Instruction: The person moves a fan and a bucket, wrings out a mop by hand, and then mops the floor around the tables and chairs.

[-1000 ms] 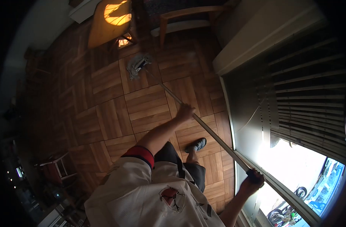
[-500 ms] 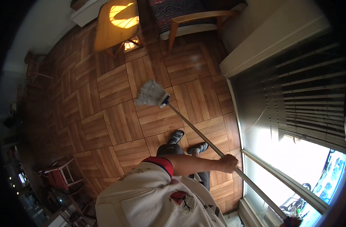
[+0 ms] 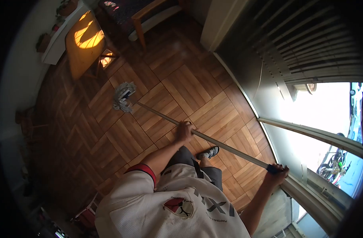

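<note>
A mop with a long pale pole (image 3: 225, 145) and a grey string head (image 3: 122, 96) rests on the wooden parquet floor (image 3: 181, 87). My left hand (image 3: 185, 131) grips the pole about halfway down. My right hand (image 3: 277, 173) grips the dark top end of the pole, near the window frame. The mop head lies on the floor up and to the left of me, close to the small table. My sandalled foot (image 3: 209, 152) shows just below the pole.
A small wooden table (image 3: 83, 41) with a sunlit top stands at the upper left. A wooden chair (image 3: 143, 16) is beyond it. A window with slatted blinds (image 3: 308, 51) and a bright opening runs along the right. A red-seated stool (image 3: 86, 216) stands at the lower left.
The mop head has swept to the left and away from me, toward the table. My left hand has slid up the pole, and my right hand has come back into view on its end.
</note>
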The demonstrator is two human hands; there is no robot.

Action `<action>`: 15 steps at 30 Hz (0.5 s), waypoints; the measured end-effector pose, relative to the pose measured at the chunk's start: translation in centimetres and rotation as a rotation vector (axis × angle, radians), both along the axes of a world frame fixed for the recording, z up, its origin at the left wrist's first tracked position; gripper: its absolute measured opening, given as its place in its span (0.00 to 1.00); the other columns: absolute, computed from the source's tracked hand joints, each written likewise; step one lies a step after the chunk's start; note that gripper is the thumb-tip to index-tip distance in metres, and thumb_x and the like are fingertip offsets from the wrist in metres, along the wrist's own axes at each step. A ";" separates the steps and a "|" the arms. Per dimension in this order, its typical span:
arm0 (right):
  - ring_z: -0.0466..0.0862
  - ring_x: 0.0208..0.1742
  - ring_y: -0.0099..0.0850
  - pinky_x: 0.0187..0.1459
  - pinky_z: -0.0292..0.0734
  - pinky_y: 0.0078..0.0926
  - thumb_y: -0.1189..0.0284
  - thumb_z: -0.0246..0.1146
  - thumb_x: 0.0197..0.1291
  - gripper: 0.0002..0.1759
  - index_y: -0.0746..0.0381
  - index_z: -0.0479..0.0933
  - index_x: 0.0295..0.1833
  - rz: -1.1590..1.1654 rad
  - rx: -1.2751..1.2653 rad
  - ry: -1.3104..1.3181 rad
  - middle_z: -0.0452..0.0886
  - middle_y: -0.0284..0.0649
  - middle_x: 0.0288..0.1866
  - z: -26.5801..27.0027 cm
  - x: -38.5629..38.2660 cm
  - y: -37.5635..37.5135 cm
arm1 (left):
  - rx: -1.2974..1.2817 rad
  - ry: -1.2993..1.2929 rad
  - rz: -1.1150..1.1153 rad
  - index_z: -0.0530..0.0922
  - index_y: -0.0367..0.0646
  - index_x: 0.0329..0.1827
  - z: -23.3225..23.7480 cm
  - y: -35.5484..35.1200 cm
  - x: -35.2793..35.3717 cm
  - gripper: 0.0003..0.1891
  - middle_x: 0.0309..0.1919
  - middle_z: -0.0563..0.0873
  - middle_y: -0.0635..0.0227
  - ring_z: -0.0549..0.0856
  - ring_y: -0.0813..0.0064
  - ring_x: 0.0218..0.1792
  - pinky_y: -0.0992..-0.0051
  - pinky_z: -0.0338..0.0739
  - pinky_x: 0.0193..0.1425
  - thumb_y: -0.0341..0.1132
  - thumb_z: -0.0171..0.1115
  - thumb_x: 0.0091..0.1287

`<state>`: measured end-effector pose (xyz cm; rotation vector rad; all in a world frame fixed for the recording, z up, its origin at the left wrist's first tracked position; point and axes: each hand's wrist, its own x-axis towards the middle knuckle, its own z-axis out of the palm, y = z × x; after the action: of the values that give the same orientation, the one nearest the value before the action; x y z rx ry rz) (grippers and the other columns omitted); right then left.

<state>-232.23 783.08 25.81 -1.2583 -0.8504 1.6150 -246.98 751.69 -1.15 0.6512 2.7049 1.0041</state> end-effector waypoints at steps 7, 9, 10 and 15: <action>0.70 0.39 0.30 0.49 0.66 0.34 0.66 0.55 0.64 0.09 0.59 0.70 0.34 0.340 -0.247 0.360 0.68 0.34 0.31 -0.9 11.7 -2.8 | -0.567 -0.478 -0.614 0.81 0.40 0.19 4.3 -4.8 0.4 0.19 0.20 0.81 0.50 0.83 0.52 0.27 0.60 0.77 0.36 0.49 0.59 0.55; 0.69 0.41 0.30 0.49 0.65 0.33 0.65 0.55 0.64 0.10 0.58 0.68 0.32 0.355 -0.132 0.401 0.67 0.35 0.34 0.1 18.9 -1.2 | -0.580 -0.504 -0.710 0.82 0.42 0.20 6.5 -0.6 4.3 0.18 0.21 0.82 0.51 0.83 0.52 0.28 0.60 0.77 0.35 0.48 0.60 0.52; 0.68 0.42 0.30 0.49 0.65 0.33 0.65 0.55 0.64 0.11 0.58 0.67 0.31 0.352 -0.074 0.408 0.67 0.35 0.35 0.7 23.2 -0.2 | -0.584 -0.517 -0.756 0.82 0.42 0.20 7.0 2.0 7.3 0.17 0.21 0.82 0.52 0.83 0.52 0.28 0.61 0.77 0.35 0.48 0.60 0.51; 0.68 0.35 0.27 0.41 0.67 0.28 0.65 0.53 0.66 0.12 0.58 0.64 0.31 0.098 0.265 0.297 0.64 0.34 0.31 8.3 44.3 2.2 | -0.385 -0.481 -1.074 0.81 0.41 0.18 7.4 14.9 25.7 0.18 0.19 0.81 0.49 0.83 0.52 0.26 0.61 0.77 0.33 0.49 0.64 0.45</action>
<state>-187.95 785.24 34.15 -0.7803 -0.9117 1.6521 -221.32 766.57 6.29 1.3220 1.6321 0.2781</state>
